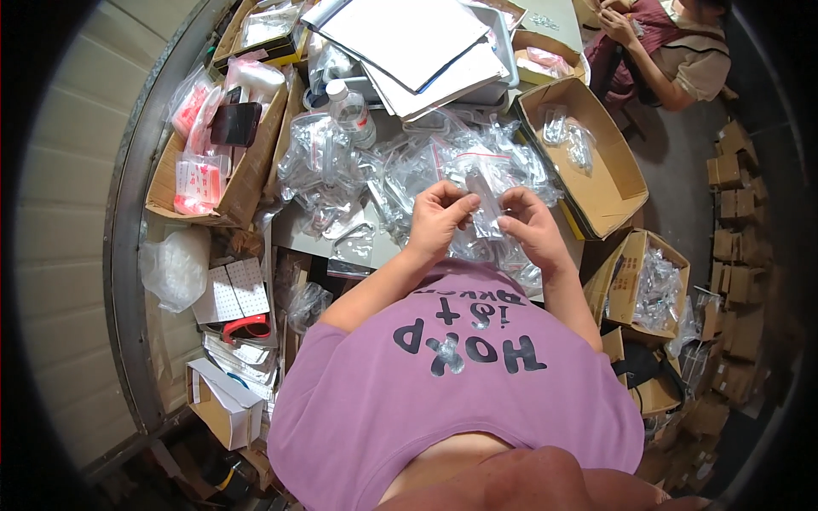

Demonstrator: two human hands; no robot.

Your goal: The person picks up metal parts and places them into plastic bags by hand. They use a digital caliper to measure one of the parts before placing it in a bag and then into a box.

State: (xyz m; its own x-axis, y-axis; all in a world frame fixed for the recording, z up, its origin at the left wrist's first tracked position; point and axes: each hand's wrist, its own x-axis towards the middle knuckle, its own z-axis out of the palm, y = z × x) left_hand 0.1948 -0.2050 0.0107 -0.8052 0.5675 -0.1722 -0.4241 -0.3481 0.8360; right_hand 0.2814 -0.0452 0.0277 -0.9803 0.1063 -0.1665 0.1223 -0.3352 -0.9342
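Note:
Between my two hands, over the near part of the table, is a small clear plastic bag with something silvery inside that I cannot make out. My left hand pinches its left side between thumb and fingers. At the bag's right edge, my right hand is closed with thumb and fingertips together on it. Beyond and around the hands lies a heap of clear zip bags, several with red strips along the top. Bent silvery metal pieces show through some of them.
A clear bottle with a white cap stands in the heap. Papers lie on a grey bin. On the left, a cardboard box holds packets and a dark phone; another open box is right. A person sits far right.

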